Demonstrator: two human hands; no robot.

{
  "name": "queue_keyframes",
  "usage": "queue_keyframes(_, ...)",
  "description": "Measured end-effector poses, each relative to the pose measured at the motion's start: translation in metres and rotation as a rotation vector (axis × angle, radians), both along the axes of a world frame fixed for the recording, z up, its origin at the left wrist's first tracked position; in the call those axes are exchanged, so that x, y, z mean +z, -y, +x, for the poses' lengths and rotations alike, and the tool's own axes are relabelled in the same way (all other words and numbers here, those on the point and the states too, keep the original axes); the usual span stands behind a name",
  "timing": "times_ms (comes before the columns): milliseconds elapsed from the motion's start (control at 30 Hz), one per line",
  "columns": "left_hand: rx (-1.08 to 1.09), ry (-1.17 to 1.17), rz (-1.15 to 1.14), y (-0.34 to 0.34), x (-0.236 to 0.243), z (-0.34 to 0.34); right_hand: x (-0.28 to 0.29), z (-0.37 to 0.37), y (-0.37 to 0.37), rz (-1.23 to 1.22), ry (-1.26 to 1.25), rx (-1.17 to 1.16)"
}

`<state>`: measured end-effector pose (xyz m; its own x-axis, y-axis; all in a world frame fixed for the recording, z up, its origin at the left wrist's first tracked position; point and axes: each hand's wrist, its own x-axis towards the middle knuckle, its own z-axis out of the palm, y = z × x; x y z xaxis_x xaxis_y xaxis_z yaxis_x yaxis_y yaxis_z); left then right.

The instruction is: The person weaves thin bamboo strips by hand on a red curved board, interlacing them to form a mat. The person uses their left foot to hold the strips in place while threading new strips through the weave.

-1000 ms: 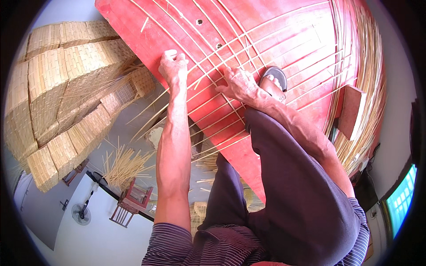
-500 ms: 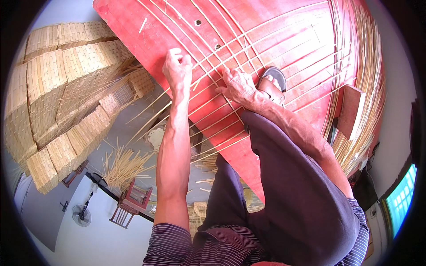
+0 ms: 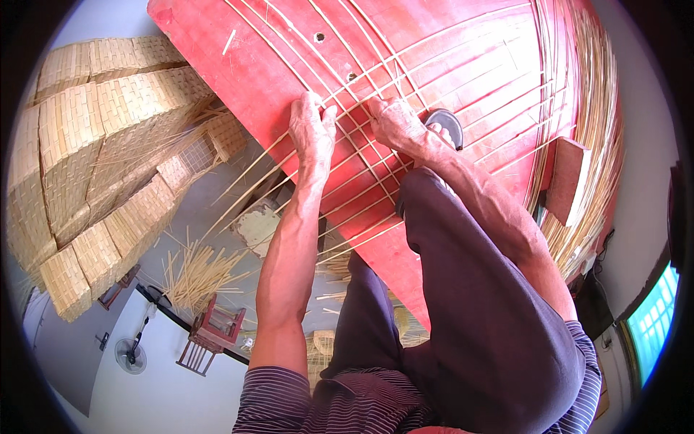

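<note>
Thin pale bamboo strips (image 3: 363, 154) cross one another in an open lattice on the red board (image 3: 238, 83). At the lattice's left side my left hand (image 3: 312, 134) is closed on a bamboo strip, its thumb and fingers drawn together. A short way to the right, my right hand (image 3: 397, 124) has its fingers curled in a grip on a strip near the crossings; the fingertips are partly hidden. My foot in a dark sandal (image 3: 444, 124) rests on the board just beyond the right wrist.
A brown block (image 3: 567, 181) sits at the right by a long bundle of strips (image 3: 601, 123). Woven baskets (image 3: 94, 137) are stacked at the left. Cut strip pieces (image 3: 199, 271), a small reddish stool (image 3: 215, 325) and a fan (image 3: 130, 354) are at the lower left.
My left hand has moved right and slightly down, onto the strips. The right hand's fingers, spread on the lattice before, have curled in, and the hand has shifted slightly up.
</note>
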<state>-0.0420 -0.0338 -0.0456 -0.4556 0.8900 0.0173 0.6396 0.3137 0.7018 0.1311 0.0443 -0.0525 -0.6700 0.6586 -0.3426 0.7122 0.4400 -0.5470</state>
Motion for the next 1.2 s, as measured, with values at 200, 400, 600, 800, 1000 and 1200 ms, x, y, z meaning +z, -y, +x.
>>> queue_keyframes(200,0.063,-0.046,-0.007,0.000,-0.004,0.005,0.004,-0.005,0.000,-0.018,0.066,0.006)
queue_keyframes(400,0.056,-0.044,-0.002,-0.002,-0.004,0.005,0.005,-0.003,-0.004,-0.049,0.032,0.021)
queue_keyframes(600,0.053,-0.048,0.015,-0.002,-0.004,0.004,0.016,-0.001,0.005,-0.077,0.078,0.081)
queue_keyframes(800,0.086,-0.027,-0.023,-0.002,-0.004,0.004,0.019,-0.007,0.012,-0.039,0.097,0.021)
queue_keyframes(1000,0.080,-0.032,-0.051,-0.002,-0.002,0.004,0.014,-0.007,0.014,-0.024,0.068,-0.016)
queue_keyframes(1200,0.077,-0.017,-0.090,-0.007,0.002,0.010,0.017,-0.004,0.007,-0.089,0.102,0.016)
